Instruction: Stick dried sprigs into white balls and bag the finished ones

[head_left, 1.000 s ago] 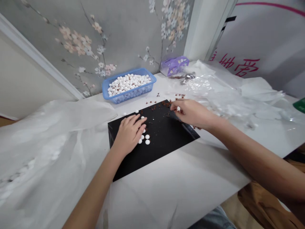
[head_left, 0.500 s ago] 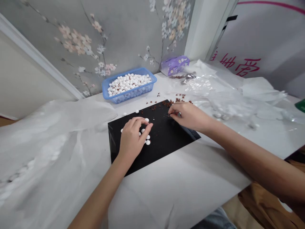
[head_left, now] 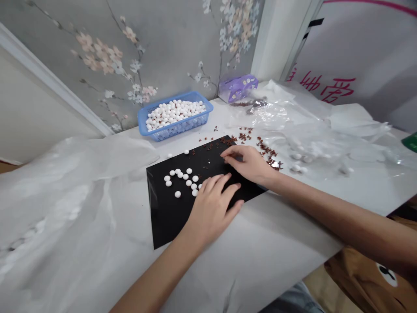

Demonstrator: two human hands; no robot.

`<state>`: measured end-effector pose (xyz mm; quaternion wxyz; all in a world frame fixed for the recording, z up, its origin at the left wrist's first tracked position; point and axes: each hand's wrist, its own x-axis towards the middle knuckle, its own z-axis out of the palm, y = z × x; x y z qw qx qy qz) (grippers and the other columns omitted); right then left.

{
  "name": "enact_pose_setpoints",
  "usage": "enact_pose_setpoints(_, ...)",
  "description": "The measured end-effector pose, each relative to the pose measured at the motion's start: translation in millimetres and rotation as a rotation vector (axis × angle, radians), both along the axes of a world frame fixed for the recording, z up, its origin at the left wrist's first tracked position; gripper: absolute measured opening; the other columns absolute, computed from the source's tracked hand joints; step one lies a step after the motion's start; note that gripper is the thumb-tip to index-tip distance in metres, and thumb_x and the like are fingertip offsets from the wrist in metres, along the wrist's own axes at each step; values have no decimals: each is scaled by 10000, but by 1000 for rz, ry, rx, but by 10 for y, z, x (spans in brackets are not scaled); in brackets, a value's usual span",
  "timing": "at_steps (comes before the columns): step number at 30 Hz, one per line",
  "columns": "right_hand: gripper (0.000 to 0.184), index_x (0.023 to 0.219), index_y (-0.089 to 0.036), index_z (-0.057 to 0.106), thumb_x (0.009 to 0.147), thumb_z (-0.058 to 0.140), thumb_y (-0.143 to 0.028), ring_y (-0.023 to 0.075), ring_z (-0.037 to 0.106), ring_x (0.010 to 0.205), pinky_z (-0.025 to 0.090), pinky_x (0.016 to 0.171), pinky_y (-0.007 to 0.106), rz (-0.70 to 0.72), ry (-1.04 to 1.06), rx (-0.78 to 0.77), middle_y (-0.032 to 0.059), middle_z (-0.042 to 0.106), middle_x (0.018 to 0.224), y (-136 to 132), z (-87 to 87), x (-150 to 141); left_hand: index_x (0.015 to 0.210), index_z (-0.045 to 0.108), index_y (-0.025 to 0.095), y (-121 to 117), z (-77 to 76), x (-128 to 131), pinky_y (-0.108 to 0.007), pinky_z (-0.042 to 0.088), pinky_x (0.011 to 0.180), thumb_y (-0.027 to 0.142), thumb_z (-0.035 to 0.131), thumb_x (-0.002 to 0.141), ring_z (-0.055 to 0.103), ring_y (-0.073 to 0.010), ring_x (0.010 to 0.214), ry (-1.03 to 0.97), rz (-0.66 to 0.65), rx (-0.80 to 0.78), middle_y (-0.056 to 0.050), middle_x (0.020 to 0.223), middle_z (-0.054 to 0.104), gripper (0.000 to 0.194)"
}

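From my remote view, the left hand point(head_left: 211, 213) lies open, fingers spread and holding nothing visible, beside small round white beads point(head_left: 189, 183) that stand out on a flat black sheet point(head_left: 169, 221), while the right hand point(head_left: 244, 164) curls near dark red star-shaped flakes point(head_left: 267, 150), and I cannot tell if it grips any.

Place: likely a home room | floral wallpaper point(head_left: 97, 48) (pale blossom sprays on grey) | tissue box point(head_left: 237, 88)

- The left hand point(head_left: 210, 213) lies palm down, with the fingers a little spread.
- The right hand point(head_left: 247, 164) curves its fingers downward, close together.
- Both forearms are bare.
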<state>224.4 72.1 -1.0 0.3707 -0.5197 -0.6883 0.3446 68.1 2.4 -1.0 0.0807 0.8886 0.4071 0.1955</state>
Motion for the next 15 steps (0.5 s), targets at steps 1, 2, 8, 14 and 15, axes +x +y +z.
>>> enact_pose_setpoints(1,127,837,-158,650,772,540,-155,158,636,776,515,696,289,1,148,-107,56,678,839,-17,6,-20,1128,582,199,-22,-18,15,-437,377,978,322,464,871,457,-252,1162,16,-14,0,-98,1234,558,308)
enact_pose_setpoints(2,111,830,-158,651,766,564,-184,150,639,760,520,682,278,5,292,-191,49,676,818,-27,24,-28,1128,584,197,-39,-35,25,-437,376,980,321,460,873,459,-251,1161,24,-24,1,-100,1235,559,310)
enact_pose_setpoints(8,41,737,-173,658,708,630,-181,104,603,686,512,679,244,-289,567,-177,21,651,772,57,145,87,1103,601,186,-60,-81,21,-424,370,983,313,412,896,463,-242,1155,40,-46,25,-96,1241,558,308)
enact_pose_setpoints(14,61,731,-154,656,673,666,-169,100,586,635,508,632,235,-205,656,-386,27,638,718,-52,-18,-102,1188,554,199,-53,-65,22,-466,375,979,330,423,887,435,-276,1191,60,15,34,-138,1301,494,354)
enact_pose_setpoints(15,90,742,-156,661,663,682,-192,100,589,640,512,638,235,-154,721,-424,30,643,736,-90,-37,-147,1184,558,198,-51,-68,23,-476,376,976,330,428,884,438,-284,1187,64,36,33,-145,1294,495,353)
